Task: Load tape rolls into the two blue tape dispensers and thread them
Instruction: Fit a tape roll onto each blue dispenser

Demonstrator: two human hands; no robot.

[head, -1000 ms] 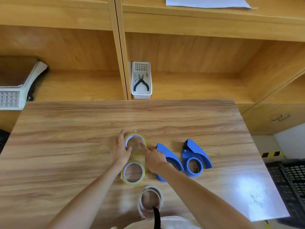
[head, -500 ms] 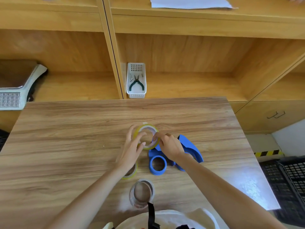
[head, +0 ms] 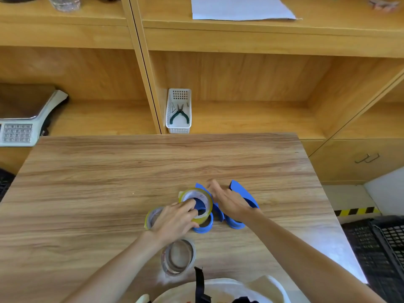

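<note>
Tape dispensers, both blue, lie side by side on the wooden table [head: 109, 171], and your trouble starts with how crowded that patch is. The right dispenser [head: 242, 194] sits under your right hand [head: 229, 204], which lies flat and spread over it, gripping nothing as far as the view shows; if it presses unevenly, the shell can skid on the smooth top. The left dispenser [head: 204, 224] is mostly hidden beneath the yellow-edged tape roll [head: 196, 204] that your left hand [head: 175, 221] pinches, fingers hooked into the core. That roll is tilted over the hub, and it seems only partly seated, so pushing now could jam it crooked or flip the dispenser over. A second yellow roll [head: 153, 215] lies touching your left hand, easy to knock aside. The clear roll [head: 178, 256] sits near the table's front edge, where your forearm could sweep it off. The loose tape end cannot be made out, so threading may start from the wrong side.
</note>
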